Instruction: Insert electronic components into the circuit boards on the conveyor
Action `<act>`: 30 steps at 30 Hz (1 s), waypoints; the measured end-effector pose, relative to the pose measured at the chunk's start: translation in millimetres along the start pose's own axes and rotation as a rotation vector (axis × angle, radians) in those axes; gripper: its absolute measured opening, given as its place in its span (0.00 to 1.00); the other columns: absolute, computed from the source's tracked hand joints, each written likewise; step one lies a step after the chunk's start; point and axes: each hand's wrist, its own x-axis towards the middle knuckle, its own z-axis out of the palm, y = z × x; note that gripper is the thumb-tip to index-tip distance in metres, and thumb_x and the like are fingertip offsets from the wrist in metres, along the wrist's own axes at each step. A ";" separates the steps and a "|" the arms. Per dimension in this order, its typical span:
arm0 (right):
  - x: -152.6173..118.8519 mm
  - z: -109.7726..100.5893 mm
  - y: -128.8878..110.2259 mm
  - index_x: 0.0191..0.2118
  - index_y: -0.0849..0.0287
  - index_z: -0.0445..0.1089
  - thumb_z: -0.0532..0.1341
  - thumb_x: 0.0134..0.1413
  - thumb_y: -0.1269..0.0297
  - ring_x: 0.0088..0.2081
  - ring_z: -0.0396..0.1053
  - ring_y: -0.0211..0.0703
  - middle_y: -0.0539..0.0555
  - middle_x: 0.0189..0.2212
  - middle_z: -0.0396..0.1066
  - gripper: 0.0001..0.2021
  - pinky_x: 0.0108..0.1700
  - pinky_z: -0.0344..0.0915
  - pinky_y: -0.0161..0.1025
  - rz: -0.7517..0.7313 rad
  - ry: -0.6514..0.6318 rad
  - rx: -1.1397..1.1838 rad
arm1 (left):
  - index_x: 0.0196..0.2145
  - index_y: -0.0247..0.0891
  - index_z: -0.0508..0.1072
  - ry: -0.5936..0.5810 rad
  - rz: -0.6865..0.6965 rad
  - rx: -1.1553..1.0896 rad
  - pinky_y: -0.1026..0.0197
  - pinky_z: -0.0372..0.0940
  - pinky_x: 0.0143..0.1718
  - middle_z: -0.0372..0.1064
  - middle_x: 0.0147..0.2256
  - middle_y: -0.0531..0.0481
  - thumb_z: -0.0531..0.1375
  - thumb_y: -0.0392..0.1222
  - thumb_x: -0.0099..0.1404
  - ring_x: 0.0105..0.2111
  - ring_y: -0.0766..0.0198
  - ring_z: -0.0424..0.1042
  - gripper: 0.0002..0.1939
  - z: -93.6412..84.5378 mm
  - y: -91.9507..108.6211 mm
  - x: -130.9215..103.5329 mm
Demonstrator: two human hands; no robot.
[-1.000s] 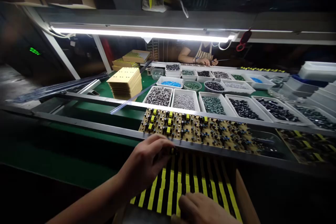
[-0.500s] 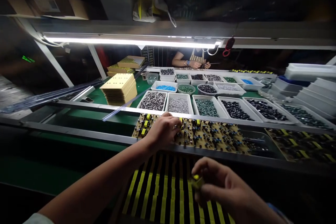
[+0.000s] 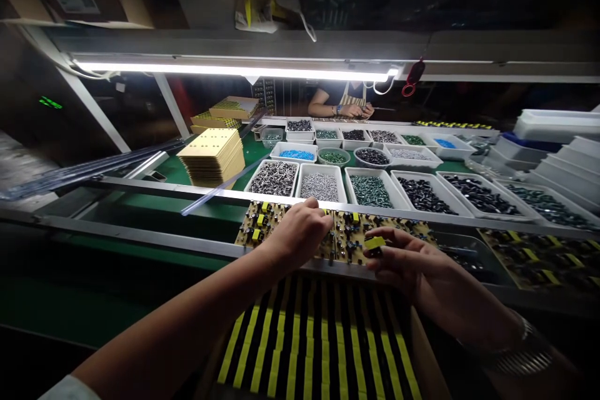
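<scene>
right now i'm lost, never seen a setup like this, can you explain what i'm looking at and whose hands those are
There's no machine working here: the two bare hands belong to the person wearing the camera on their head, which looks forward and down.

The left hand is over brown circuit boards crowded with small parts, set along a metal rail; its fingertips are hidden, so I can't tell what it grips. The right hand pinches a yellow-and-black part above the boards. Nearer the camera lie rows of similar yellow-and-black pieces.

Beyond the rail, white trays hold loose small parts, beside a tall tan stack. The hands in the background belong to someone else.
</scene>
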 end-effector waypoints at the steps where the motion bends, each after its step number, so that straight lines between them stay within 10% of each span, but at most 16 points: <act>1: 0.4 -0.4 0.0 0.46 0.55 0.76 0.76 0.47 0.66 0.36 0.81 0.39 0.51 0.36 0.80 0.19 0.40 0.77 0.30 -0.002 0.000 0.003 | 0.27 0.34 0.73 -0.008 -0.004 0.008 0.56 0.64 0.34 0.73 0.27 0.45 0.58 0.22 0.64 0.34 0.55 0.67 0.12 -0.7 0.9 0.5; 12: 4.8 -9.2 -7.9 0.44 0.55 0.77 0.77 0.46 0.58 0.41 0.81 0.44 0.54 0.39 0.82 0.19 0.42 0.77 0.33 -0.006 0.047 -0.139 | 0.28 0.33 0.75 -0.069 0.021 0.042 0.56 0.66 0.32 0.72 0.26 0.45 0.57 0.22 0.65 0.34 0.54 0.69 0.13 -8.7 2.2 5.4; 21: 44.9 -16.7 10.1 0.46 0.55 0.76 0.62 0.63 0.65 0.48 0.73 0.55 0.57 0.44 0.77 0.08 0.52 0.72 0.55 -0.976 0.274 -1.352 | 0.28 0.34 0.74 -0.031 0.035 0.008 0.57 0.67 0.36 0.73 0.29 0.46 0.56 0.22 0.64 0.36 0.56 0.69 0.13 -1.9 0.0 -1.4; 30: 54.9 -18.4 18.7 0.45 0.61 0.74 0.60 0.61 0.73 0.45 0.69 0.59 0.60 0.39 0.77 0.09 0.48 0.70 0.58 -1.063 0.306 -1.603 | 0.29 0.33 0.75 -0.028 0.058 0.009 0.56 0.67 0.36 0.73 0.29 0.44 0.57 0.22 0.65 0.36 0.54 0.68 0.12 3.0 -4.0 -5.3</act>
